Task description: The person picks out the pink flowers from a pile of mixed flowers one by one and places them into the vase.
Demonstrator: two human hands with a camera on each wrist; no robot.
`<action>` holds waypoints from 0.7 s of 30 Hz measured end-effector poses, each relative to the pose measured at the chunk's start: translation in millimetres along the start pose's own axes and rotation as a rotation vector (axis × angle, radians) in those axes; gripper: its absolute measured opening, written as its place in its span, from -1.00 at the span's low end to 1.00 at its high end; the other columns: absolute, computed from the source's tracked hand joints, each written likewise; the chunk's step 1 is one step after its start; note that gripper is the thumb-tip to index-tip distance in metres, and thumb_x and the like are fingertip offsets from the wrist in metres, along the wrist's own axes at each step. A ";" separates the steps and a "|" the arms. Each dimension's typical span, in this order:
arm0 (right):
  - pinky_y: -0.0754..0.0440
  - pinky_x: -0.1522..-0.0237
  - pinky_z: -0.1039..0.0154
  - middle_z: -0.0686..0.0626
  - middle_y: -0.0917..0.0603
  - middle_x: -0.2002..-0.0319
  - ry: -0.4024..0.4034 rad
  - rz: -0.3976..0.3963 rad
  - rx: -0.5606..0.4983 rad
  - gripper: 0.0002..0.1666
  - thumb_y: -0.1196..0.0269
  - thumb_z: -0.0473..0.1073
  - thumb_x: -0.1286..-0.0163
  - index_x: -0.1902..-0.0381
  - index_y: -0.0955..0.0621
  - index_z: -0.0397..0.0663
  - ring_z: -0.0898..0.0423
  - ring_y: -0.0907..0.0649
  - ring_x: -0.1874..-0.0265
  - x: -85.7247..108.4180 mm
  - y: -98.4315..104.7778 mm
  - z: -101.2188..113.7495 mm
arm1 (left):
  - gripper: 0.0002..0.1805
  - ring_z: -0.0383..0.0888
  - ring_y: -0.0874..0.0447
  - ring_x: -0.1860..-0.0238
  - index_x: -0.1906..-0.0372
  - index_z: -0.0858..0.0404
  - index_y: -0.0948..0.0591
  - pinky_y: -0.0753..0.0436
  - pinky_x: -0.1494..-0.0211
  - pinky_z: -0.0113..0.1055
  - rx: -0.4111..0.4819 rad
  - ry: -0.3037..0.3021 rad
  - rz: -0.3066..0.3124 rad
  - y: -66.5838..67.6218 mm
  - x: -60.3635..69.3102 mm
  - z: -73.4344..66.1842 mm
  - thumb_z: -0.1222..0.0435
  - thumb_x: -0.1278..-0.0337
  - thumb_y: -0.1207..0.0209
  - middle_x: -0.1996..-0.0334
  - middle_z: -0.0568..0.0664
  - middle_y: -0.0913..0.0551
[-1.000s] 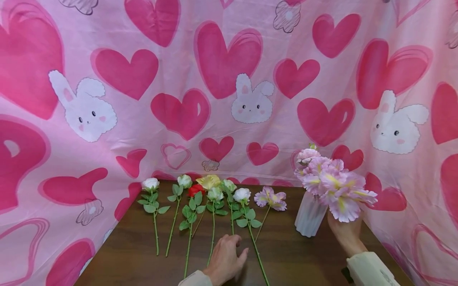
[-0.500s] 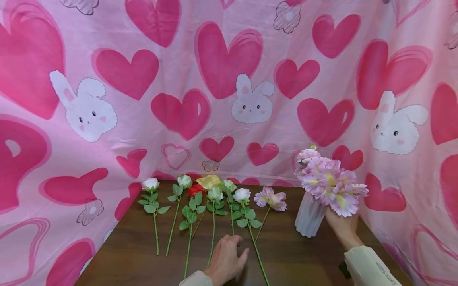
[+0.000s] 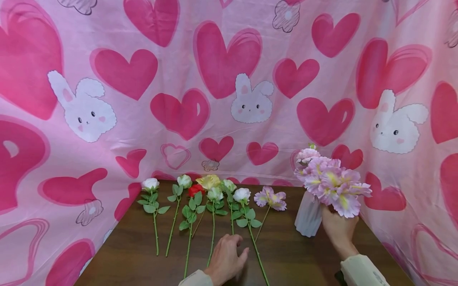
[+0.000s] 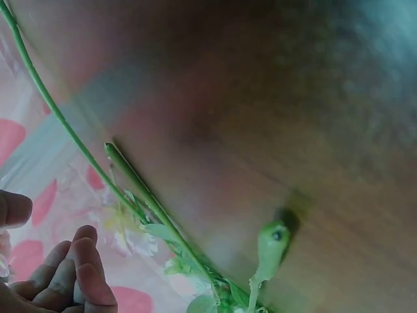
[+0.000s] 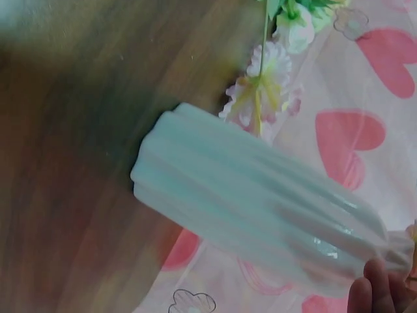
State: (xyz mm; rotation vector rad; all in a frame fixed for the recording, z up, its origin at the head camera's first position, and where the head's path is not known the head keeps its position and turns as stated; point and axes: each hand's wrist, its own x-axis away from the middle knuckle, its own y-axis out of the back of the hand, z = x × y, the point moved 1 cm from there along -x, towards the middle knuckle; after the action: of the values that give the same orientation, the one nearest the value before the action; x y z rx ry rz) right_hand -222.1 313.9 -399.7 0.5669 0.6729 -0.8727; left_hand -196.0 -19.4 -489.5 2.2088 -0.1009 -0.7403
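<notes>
At the right of the head view, my right hand [image 3: 339,230] is raised beside the white fluted vase [image 3: 307,217]. It grips a light purple flower [image 3: 343,192] just below the bloom; the stem is hidden. In the right wrist view its fingertips [image 5: 374,287] lie at the rim of the vase [image 5: 254,195]. More purple and pink blooms [image 3: 308,156] stand in the vase. My left hand [image 3: 226,256] rests low over the table among flower stems, fingers loosely bent. The left wrist view shows its fingers [image 4: 88,270] holding nothing, near a green stem [image 4: 68,127].
Several single-stem flowers lie on the brown table [image 3: 286,258]: white roses [image 3: 241,195], a red rose [image 3: 196,190], a yellow flower [image 3: 208,182] and a purple flower [image 3: 270,198]. A pink heart-and-rabbit cloth [image 3: 250,155] hangs behind and at both sides.
My right hand and the purple flower have shifted left, closer to the vase, the bloom swaying back slightly right lately. The left hand and the flowers lying on the table have stayed put.
</notes>
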 end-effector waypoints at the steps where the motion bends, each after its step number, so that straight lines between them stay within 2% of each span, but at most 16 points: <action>1: -0.33 0.05 0.63 -0.24 -0.70 0.01 0.000 -0.012 0.001 -0.45 -0.41 -0.36 -0.15 -0.12 -0.54 -0.37 -0.06 -0.61 0.05 2.5 0.2 0.0 | -0.80 -0.28 -0.52 0.36 0.24 0.24 -0.73 -0.56 0.29 -0.33 0.000 0.000 -0.001 0.0 -0.3 0.0 0.20 -0.13 -0.44 0.38 -0.08 -0.71; 3: -0.37 0.10 0.55 -0.32 -0.71 0.05 0.007 -0.035 0.009 -0.48 -0.42 -0.35 -0.15 -0.07 -0.56 -0.41 -0.17 -0.63 0.07 7.7 0.6 -0.2 | -0.80 -0.28 -0.52 0.36 0.24 0.24 -0.73 -0.56 0.30 -0.33 0.000 0.000 -0.002 0.0 -0.7 0.0 0.20 -0.12 -0.44 0.38 -0.08 -0.71; 5: -0.39 0.21 0.39 -0.36 -0.73 0.15 0.018 -0.052 0.031 -0.56 -0.43 -0.32 -0.15 0.03 -0.60 -0.42 -0.24 -0.65 0.15 12.3 1.1 0.4 | -0.79 -0.27 -0.53 0.36 0.24 0.24 -0.73 -0.56 0.30 -0.33 -0.004 0.001 -0.005 0.1 -0.9 -0.6 0.20 -0.12 -0.44 0.38 -0.08 -0.72; 9: -0.37 0.33 0.14 -0.31 -0.75 0.39 0.080 -0.056 0.102 -0.78 -0.42 -0.27 -0.18 0.26 -0.71 -0.34 -0.29 -0.66 0.39 22.7 3.4 2.0 | -0.80 -0.27 -0.52 0.36 0.25 0.23 -0.73 -0.56 0.30 -0.34 -0.013 0.002 -0.005 -0.2 -1.6 -1.6 0.20 -0.12 -0.44 0.38 -0.08 -0.72; 11: -0.39 0.38 0.20 -0.23 -0.75 0.48 0.099 -0.045 0.111 -0.86 -0.42 -0.27 -0.19 0.31 -0.76 -0.26 -0.09 -0.68 0.50 29.0 4.6 2.5 | -0.80 -0.27 -0.53 0.36 0.25 0.23 -0.73 -0.56 0.29 -0.33 -0.020 0.003 -0.002 -0.5 -2.2 -2.0 0.19 -0.12 -0.44 0.38 -0.08 -0.71; 13: -0.41 0.42 0.34 -0.16 -0.76 0.50 0.100 -0.028 0.107 -0.87 -0.42 -0.27 -0.21 0.28 -0.79 -0.20 0.24 -0.65 0.56 35.8 5.8 2.9 | -0.79 -0.26 -0.53 0.36 0.25 0.22 -0.73 -0.56 0.28 -0.32 -0.026 0.007 0.004 -0.8 -2.9 -2.3 0.19 -0.12 -0.44 0.38 -0.09 -0.71; 16: -0.40 0.43 0.51 -0.10 -0.78 0.47 0.075 0.003 0.092 -0.82 -0.45 -0.27 -0.21 0.21 -0.80 -0.18 0.62 -0.52 0.54 46.4 7.4 4.1 | -0.79 -0.25 -0.53 0.35 0.25 0.22 -0.72 -0.57 0.26 -0.30 -0.031 0.015 0.015 -1.2 -4.3 -2.7 0.17 -0.12 -0.43 0.38 -0.09 -0.71; 18: -0.39 0.44 0.54 -0.08 -0.78 0.45 0.060 0.029 0.094 -0.81 -0.46 -0.26 -0.22 0.19 -0.79 -0.17 0.70 -0.48 0.52 53.3 8.5 5.3 | -0.79 -0.24 -0.54 0.35 0.25 0.22 -0.72 -0.57 0.25 -0.29 -0.032 0.018 0.021 -1.6 -5.3 -2.9 0.17 -0.12 -0.43 0.38 -0.09 -0.71; 21: -0.40 0.45 0.52 -0.03 -0.78 0.45 0.050 0.066 0.105 -0.80 -0.47 -0.25 -0.21 0.18 -0.79 -0.14 0.65 -0.50 0.54 63.4 9.9 8.6 | -0.79 -0.24 -0.55 0.34 0.25 0.22 -0.72 -0.57 0.24 -0.28 -0.033 0.016 0.026 -2.6 -6.9 -3.2 0.16 -0.13 -0.42 0.37 -0.08 -0.72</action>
State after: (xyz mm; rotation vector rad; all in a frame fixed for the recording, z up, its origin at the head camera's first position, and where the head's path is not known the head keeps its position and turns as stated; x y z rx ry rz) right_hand -181.7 281.5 -438.6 0.7039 0.6528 -0.8377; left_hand -200.3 -13.4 -486.4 2.1774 -0.1085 -0.7055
